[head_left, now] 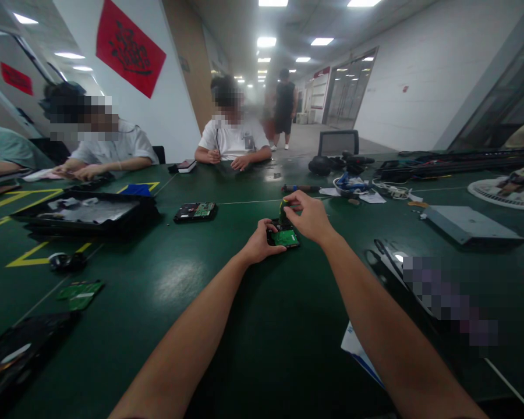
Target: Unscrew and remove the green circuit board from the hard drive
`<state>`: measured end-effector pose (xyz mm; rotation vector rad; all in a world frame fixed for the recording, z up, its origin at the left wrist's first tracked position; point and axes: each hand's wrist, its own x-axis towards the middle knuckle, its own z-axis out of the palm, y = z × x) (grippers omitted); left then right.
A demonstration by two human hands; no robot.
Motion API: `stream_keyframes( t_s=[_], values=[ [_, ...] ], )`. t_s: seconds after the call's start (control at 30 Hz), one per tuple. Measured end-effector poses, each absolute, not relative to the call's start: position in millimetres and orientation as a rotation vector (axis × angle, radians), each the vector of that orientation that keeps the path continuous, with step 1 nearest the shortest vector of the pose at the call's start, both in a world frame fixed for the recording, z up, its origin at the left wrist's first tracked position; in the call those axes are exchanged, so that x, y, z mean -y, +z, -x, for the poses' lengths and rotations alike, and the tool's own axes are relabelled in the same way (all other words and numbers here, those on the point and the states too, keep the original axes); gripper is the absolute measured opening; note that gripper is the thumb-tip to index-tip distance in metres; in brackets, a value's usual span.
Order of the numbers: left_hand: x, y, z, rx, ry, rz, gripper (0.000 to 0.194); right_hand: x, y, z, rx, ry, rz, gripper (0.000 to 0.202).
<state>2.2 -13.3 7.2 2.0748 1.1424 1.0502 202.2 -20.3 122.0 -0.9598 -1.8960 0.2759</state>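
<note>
Near the middle of the green table (179,326) lies a small black device with a green circuit board (284,237). My left hand (262,243) grips its left side, fingers at the back edge and thumb at the front. Above the board, my right hand (308,214) pinches the top of a short green and yellow screwdriver (282,212), which stands upright with its lower end over the device's back part. The screwdriver's tip is too small to make out. To the left lies a similar black device with a board (195,212).
At left are a black tray (87,212), a loose green board (81,294) and a black casing (21,355). At right are a grey metal box (471,224), a white fan part (506,192) and cables (445,166). People sit across the table; another stands behind.
</note>
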Motion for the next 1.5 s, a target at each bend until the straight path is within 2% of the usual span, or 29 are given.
stream_keyframes(
  t_s=[0.57,1.27,1.5],
  values=[
    [11.1,6.5,-2.9,-1.133,1.042,-2.072,0.092,19.1,120.2,-200.2,1.871,0.177,0.969,0.014],
    [8.6,3.7,-3.4,-1.122,1.059,-2.064,0.093,20.6,122.8,-202.1,1.910,0.184,0.951,0.017],
    [7.3,4.3,-1.6,-1.084,1.052,-2.096,0.092,19.1,119.8,-199.5,1.821,0.280,0.975,0.011]
  ],
)
